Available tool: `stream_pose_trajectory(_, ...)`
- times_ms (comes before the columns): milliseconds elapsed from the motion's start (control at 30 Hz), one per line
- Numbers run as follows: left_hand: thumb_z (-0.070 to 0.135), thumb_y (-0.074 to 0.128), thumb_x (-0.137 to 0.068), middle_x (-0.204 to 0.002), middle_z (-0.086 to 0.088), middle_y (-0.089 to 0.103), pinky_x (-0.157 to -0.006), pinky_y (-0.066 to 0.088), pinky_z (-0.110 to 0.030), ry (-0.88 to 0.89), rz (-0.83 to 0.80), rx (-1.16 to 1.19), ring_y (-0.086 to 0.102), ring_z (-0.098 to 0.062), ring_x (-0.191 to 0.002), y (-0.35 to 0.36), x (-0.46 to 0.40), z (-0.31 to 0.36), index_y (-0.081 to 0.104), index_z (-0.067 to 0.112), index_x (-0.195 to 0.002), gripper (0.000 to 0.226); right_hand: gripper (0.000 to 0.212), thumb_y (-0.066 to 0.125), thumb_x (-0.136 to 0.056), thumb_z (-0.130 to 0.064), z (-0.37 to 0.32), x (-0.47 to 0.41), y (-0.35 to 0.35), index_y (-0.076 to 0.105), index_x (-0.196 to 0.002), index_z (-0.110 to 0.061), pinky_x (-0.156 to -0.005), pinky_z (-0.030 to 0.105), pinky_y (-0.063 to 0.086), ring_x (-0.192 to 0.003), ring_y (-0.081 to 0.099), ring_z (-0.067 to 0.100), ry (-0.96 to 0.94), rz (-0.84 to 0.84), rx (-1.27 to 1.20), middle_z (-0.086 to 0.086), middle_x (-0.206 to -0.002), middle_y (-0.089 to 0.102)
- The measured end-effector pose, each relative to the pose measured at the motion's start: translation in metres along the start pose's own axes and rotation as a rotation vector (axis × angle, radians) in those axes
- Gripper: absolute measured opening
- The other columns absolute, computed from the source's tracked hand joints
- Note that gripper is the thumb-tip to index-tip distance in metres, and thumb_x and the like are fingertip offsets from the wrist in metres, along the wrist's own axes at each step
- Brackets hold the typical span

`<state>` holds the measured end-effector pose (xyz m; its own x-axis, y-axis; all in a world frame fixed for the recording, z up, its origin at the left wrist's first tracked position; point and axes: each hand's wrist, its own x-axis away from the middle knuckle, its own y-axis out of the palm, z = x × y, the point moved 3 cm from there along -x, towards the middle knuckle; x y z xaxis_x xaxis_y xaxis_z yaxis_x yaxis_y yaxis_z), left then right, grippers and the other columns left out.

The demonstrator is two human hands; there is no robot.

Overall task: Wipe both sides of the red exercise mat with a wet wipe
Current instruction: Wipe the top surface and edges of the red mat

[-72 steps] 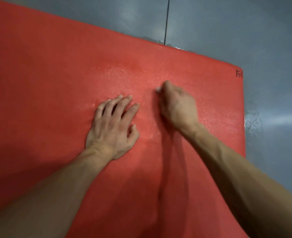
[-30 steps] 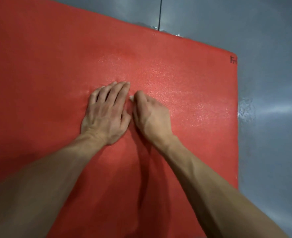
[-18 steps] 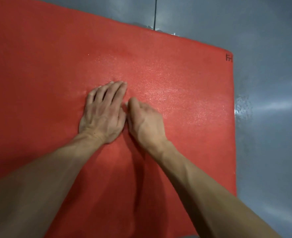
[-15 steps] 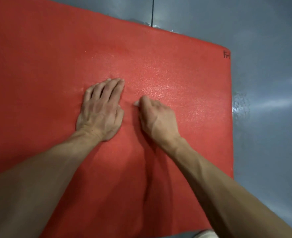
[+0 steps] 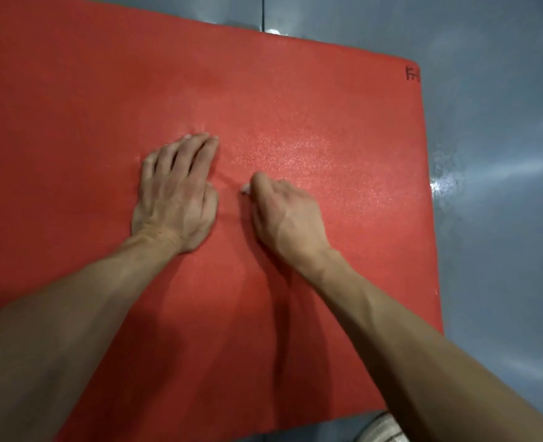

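Note:
The red exercise mat [image 5: 72, 106] lies flat on the floor and fills most of the view. My left hand [image 5: 176, 193] rests flat on it with straight fingers, pressing it down. Just to its right, my right hand [image 5: 284, 215] is curled round a wet wipe [image 5: 245, 188]. Only a small white tip of the wipe shows at the knuckles, pressed against the mat. A damp sheen [image 5: 311, 154] glistens on the mat beyond my right hand.
Grey glossy floor [image 5: 493, 218] surrounds the mat at the top and right, with a dark seam [image 5: 263, 11] at the top. A small black mark [image 5: 412, 74] sits at the mat's far right corner. A pale object [image 5: 380, 430] peeks in at the bottom edge.
My right hand slid left with the wipe until it met my left hand, then moved back to the right a little. My left hand stayed flat on the mat.

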<state>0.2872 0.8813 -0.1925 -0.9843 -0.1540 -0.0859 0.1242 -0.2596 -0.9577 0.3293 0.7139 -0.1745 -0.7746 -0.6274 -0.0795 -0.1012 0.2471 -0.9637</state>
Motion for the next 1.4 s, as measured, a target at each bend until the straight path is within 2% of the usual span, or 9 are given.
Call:
stream_pose_trajectory(233, 0.022, 0.046, -0.091, -0.156, -0.004, 0.045, -0.115, 0.023, -0.045, 0.002, 0.015, 0.022, 0.039, -0.028, -0.14, 0.0, 0.002, 0.001, 0.04, 0.014, -0.153, 0.063, 0.023, 0.042, -0.104, -0.034, 0.1, 0.034, -0.042, 0.049, -0.101, -0.012, -0.056, 0.039, 0.032, -0.072, 0.062, 0.043, 0.585, 0.13, 0.099, 0.02, -0.08, 0.066)
stream_pose_trajectory(300, 0.022, 0.045, -0.093, -0.157, -0.005, 0.044, -0.117, 0.024, -0.045, 0.005, 0.021, 0.026, 0.039, -0.027, -0.142, 0.001, 0.001, 0.0, 0.039, 0.013, -0.154, 0.062, 0.022, 0.042, -0.105, -0.034, 0.053, 0.014, -0.022, 0.05, -0.099, -0.014, -0.057, 0.036, 0.029, -0.069, 0.061, 0.039, 0.561, 0.117, 0.016, 0.014, -0.078, 0.065)
stream_pose_trajectory(467, 0.015, 0.042, -0.095, -0.153, -0.014, 0.049, -0.12, 0.025, -0.045, 0.001, 0.047, 0.117, 0.04, -0.03, -0.144, 0.003, 0.005, -0.005, 0.037, 0.008, -0.156, 0.061, 0.016, 0.049, -0.1, -0.025, -0.049, -0.006, 0.015, 0.055, -0.089, -0.014, -0.054, 0.036, 0.033, -0.065, 0.056, 0.031, 0.057, 0.067, -0.045, 0.005, -0.071, 0.06)
stream_pose_trajectory(733, 0.003, 0.044, -0.092, -0.148, -0.004, 0.056, -0.118, 0.032, -0.042, -0.114, 0.072, 0.43, 0.049, -0.021, -0.138, -0.025, 0.066, -0.004, 0.038, 0.012, -0.155, 0.064, 0.024, 0.042, -0.106, -0.03, 0.053, 0.021, -0.03, 0.05, -0.106, -0.008, -0.059, 0.037, 0.026, -0.075, 0.059, 0.041, 0.451, 0.138, 0.106, 0.018, -0.08, 0.062)
stream_pose_trajectory(900, 0.008, 0.045, -0.092, -0.152, -0.01, 0.051, -0.124, 0.024, -0.045, -0.172, 0.083, 0.332, 0.041, -0.025, -0.146, -0.011, 0.1, -0.004, 0.044, 0.01, -0.152, 0.059, 0.018, 0.044, -0.101, -0.023, -0.052, -0.003, 0.008, 0.054, -0.102, -0.009, -0.053, 0.034, 0.032, -0.065, 0.056, 0.032, 0.057, -0.04, -0.017, 0.007, -0.072, 0.058)
stream_pose_trajectory(1000, 0.005, 0.047, -0.092, -0.154, -0.006, 0.05, -0.126, 0.021, -0.043, -0.142, 0.077, 0.28, 0.039, -0.023, -0.147, -0.01, 0.102, -0.004, 0.046, 0.01, -0.15, 0.058, 0.01, 0.047, -0.099, -0.026, -0.031, 0.011, -0.006, 0.049, -0.099, -0.015, -0.055, 0.034, 0.037, -0.068, 0.059, 0.031, -0.121, -0.103, 0.054, 0.004, -0.073, 0.063)
stream_pose_trajectory(1133, 0.006, 0.044, -0.092, -0.155, -0.005, 0.049, -0.126, 0.019, -0.043, -0.14, 0.076, 0.21, 0.038, -0.025, -0.148, -0.011, 0.101, 0.001, 0.049, 0.012, -0.148, 0.057, 0.02, 0.043, -0.103, -0.032, 0.078, 0.044, -0.048, 0.047, -0.099, -0.012, -0.056, 0.04, 0.037, -0.072, 0.063, 0.041, 0.304, -0.053, 0.193, 0.017, -0.077, 0.064)
stream_pose_trajectory(1233, 0.012, 0.04, -0.089, -0.154, -0.005, 0.049, -0.125, 0.02, -0.044, -0.136, 0.062, 0.146, 0.039, -0.027, -0.147, -0.011, 0.1, 0.004, 0.052, 0.013, -0.146, 0.058, 0.023, 0.043, -0.104, -0.03, 0.075, 0.053, -0.05, 0.048, -0.101, -0.008, -0.056, 0.038, 0.029, -0.067, 0.06, 0.043, 0.538, 0.092, 0.133, 0.02, -0.075, 0.062)
stream_pose_trajectory(1400, 0.012, 0.042, -0.088, -0.154, -0.006, 0.048, -0.124, 0.022, -0.046, -0.124, 0.057, 0.105, 0.039, -0.028, -0.146, -0.013, 0.099, 0.005, 0.049, 0.012, -0.148, 0.06, 0.008, 0.061, -0.093, -0.015, -0.055, 0.049, 0.005, 0.055, -0.091, -0.012, -0.054, 0.033, 0.029, -0.06, 0.053, 0.031, 0.098, -0.032, -0.021, 0.004, -0.068, 0.056)
